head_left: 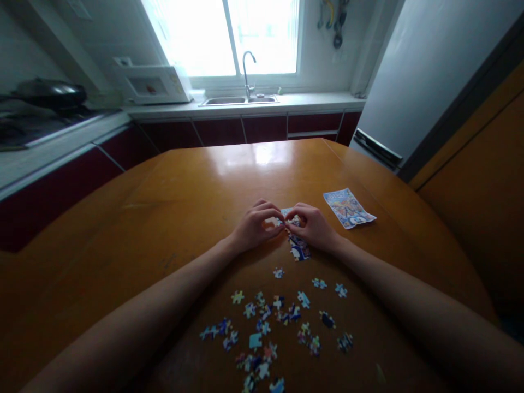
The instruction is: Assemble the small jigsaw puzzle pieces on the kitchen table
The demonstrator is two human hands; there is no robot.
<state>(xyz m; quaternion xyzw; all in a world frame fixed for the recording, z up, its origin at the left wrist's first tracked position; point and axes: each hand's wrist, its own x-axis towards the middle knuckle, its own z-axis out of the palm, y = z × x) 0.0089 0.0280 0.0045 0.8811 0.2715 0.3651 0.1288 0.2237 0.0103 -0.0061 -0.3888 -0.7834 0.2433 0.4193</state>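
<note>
A partly joined jigsaw puzzle (299, 248) lies on the wooden table, partly covered by both hands. My left hand (258, 225) is at its left edge, thumb and fingers curled closed around something too small to make out. From the right, my right hand (311, 225) rests over the puzzle in a similar pinch, its fingertips meeting those of my left hand. What lies between the fingertips is hidden. One loose piece (278, 273) sits just below the hands, and several more pieces (255, 341) are scattered nearer to me.
A creased printed sheet (349, 208) lies right of my right hand on the table (184, 191). Beyond the table are a counter with a sink (225, 101), a white microwave (153, 84) and a pan (51, 93) on the left. A fridge (429, 71) stands at the right.
</note>
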